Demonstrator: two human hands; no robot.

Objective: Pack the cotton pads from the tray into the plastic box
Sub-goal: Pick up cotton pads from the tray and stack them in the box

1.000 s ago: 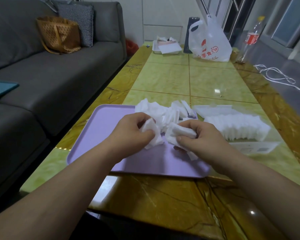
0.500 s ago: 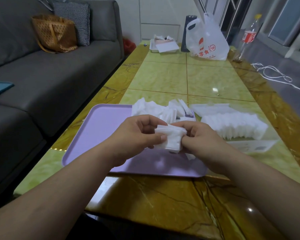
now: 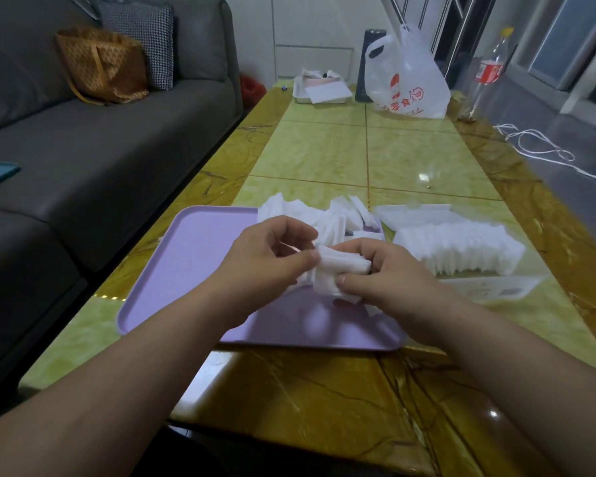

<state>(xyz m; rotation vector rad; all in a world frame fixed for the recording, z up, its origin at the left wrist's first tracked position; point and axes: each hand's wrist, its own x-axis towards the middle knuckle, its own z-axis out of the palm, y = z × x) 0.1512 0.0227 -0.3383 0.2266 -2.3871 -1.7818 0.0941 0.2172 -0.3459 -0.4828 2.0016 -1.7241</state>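
Note:
A lilac tray [image 3: 193,263] lies on the table in front of me. Loose white cotton pads [image 3: 327,215] are heaped at its far right corner. Above the tray's middle, my left hand [image 3: 269,256] and my right hand [image 3: 389,280] together hold a small stack of cotton pads [image 3: 341,266], thumbs pressed on its sides. To the right of the tray sits a clear plastic box [image 3: 489,290], holding a long row of upright pads [image 3: 458,249]. Its lid [image 3: 413,213] lies open behind it.
A grey sofa [image 3: 100,149] with a brown bag [image 3: 100,63] runs along the table's left. At the far end stand a white plastic bag [image 3: 406,80], a paper-filled tray [image 3: 324,89], a dark cylinder [image 3: 369,63] and a bottle [image 3: 486,70]. White cable [image 3: 537,149] lies on the floor to the right.
A second ago each hand held its own bunch of pads; they have come together and now squeeze one stack. The view shifted slightly.

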